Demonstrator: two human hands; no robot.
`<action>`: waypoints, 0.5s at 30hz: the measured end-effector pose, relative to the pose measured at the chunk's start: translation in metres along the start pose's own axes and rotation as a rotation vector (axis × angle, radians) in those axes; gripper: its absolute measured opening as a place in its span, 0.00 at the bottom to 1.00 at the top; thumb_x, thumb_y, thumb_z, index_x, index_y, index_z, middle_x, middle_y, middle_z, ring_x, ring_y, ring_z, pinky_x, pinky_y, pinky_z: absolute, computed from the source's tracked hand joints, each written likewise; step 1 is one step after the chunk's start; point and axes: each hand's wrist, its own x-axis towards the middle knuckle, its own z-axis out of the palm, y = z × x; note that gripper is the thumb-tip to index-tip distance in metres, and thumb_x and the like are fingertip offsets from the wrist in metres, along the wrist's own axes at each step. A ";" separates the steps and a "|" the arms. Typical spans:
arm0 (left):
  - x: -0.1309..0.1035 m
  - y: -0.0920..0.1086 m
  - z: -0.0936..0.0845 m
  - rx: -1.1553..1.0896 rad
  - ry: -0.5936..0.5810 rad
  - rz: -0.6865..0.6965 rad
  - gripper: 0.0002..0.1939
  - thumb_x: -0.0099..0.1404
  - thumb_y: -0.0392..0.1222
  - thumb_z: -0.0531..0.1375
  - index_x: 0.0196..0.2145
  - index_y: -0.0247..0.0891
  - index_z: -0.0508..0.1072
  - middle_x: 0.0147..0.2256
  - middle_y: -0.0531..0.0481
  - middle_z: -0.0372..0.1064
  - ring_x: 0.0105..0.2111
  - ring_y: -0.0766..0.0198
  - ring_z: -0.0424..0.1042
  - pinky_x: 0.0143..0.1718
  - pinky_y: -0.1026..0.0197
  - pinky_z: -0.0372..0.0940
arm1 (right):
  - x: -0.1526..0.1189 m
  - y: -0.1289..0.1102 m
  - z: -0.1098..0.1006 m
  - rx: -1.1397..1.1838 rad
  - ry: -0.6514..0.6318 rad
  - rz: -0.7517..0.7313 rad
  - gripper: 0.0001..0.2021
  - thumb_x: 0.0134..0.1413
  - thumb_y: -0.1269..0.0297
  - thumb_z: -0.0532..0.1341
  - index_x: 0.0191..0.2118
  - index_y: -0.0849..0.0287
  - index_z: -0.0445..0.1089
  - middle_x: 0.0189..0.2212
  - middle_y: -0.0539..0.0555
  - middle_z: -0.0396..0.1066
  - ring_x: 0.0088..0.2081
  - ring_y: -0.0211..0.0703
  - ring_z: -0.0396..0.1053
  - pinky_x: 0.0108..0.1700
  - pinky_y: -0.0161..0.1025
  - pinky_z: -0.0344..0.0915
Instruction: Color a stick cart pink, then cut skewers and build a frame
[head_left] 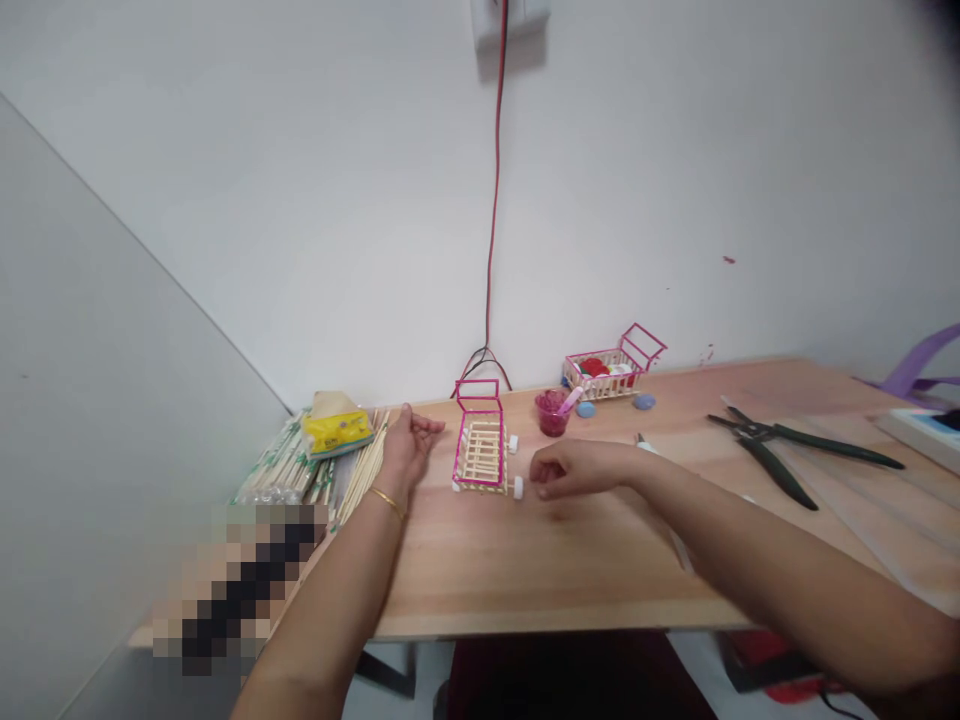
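Observation:
A small toy cart (480, 450) made of thin sticks stands on the table between my hands. Its rim and raised handle are magenta, its slats are pale, and white wheels show along its right side. My left hand (414, 440) rests just left of it, fingers stretched out and holding nothing. To the right, my right hand (574, 468) hovers close to the wheels, apart from them; its fingers are loosely curled with a gap to the thumb, and nothing shows in them. Behind it sits a small cup of magenta paint (553, 415) with a pink stick (571, 400) in it.
A second cart (604, 372) with blue wheels, filled with colourful items, stands near the wall. Bundled sticks (281, 465) and a yellow packet (337, 432) lie left. Dark-handled pliers (787, 450) lie right. A red-black cable (495, 200) hangs down the wall behind the wooden table (525, 590).

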 end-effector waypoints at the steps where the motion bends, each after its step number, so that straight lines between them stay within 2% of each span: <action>1: 0.000 0.002 0.002 -0.037 0.021 0.004 0.23 0.66 0.51 0.53 0.18 0.37 0.60 0.14 0.55 0.60 0.18 0.69 0.65 0.40 0.57 0.67 | 0.000 -0.001 -0.002 0.000 0.000 0.009 0.20 0.49 0.49 0.61 0.42 0.59 0.71 0.38 0.55 0.75 0.38 0.45 0.71 0.36 0.36 0.63; 3: 0.000 0.004 0.004 -0.101 0.043 0.002 0.22 0.66 0.48 0.54 0.17 0.37 0.56 0.13 0.59 0.54 0.15 0.72 0.60 0.37 0.58 0.68 | 0.000 -0.004 -0.004 -0.016 0.005 0.035 0.20 0.49 0.47 0.60 0.41 0.58 0.72 0.38 0.55 0.75 0.38 0.46 0.71 0.35 0.37 0.63; 5: 0.000 0.004 0.005 -0.118 0.059 -0.025 0.19 0.66 0.45 0.55 0.19 0.37 0.60 0.16 0.56 0.60 0.19 0.70 0.66 0.39 0.59 0.68 | 0.001 -0.006 -0.006 -0.025 0.026 0.067 0.20 0.50 0.46 0.59 0.40 0.57 0.71 0.37 0.55 0.75 0.37 0.46 0.71 0.35 0.37 0.62; 7: -0.001 0.000 0.004 -0.107 0.077 -0.047 0.11 0.65 0.41 0.57 0.25 0.36 0.65 0.23 0.50 0.69 0.28 0.67 0.73 0.43 0.59 0.68 | 0.001 -0.005 -0.005 -0.009 0.049 0.089 0.20 0.50 0.47 0.59 0.40 0.57 0.71 0.37 0.55 0.75 0.37 0.46 0.71 0.34 0.37 0.62; 9: -0.002 -0.006 0.001 -0.092 0.068 -0.048 0.03 0.62 0.37 0.59 0.32 0.35 0.69 0.30 0.47 0.73 0.35 0.65 0.75 0.46 0.58 0.67 | 0.001 -0.002 -0.004 0.016 0.061 0.079 0.19 0.51 0.47 0.58 0.40 0.57 0.71 0.37 0.54 0.75 0.37 0.46 0.71 0.35 0.37 0.62; 12: -0.002 -0.013 -0.003 -0.038 -0.005 -0.026 0.10 0.58 0.32 0.62 0.39 0.35 0.69 0.34 0.46 0.74 0.38 0.64 0.75 0.49 0.56 0.66 | -0.001 0.004 -0.002 0.053 0.063 0.036 0.18 0.52 0.48 0.57 0.41 0.56 0.71 0.38 0.54 0.75 0.38 0.47 0.70 0.37 0.38 0.62; 15: -0.005 -0.016 -0.002 0.021 -0.045 -0.006 0.15 0.55 0.30 0.63 0.41 0.35 0.69 0.33 0.46 0.75 0.37 0.63 0.76 0.50 0.54 0.65 | -0.002 0.008 -0.002 0.085 0.074 0.045 0.19 0.51 0.48 0.58 0.42 0.57 0.71 0.39 0.54 0.74 0.40 0.47 0.70 0.39 0.38 0.62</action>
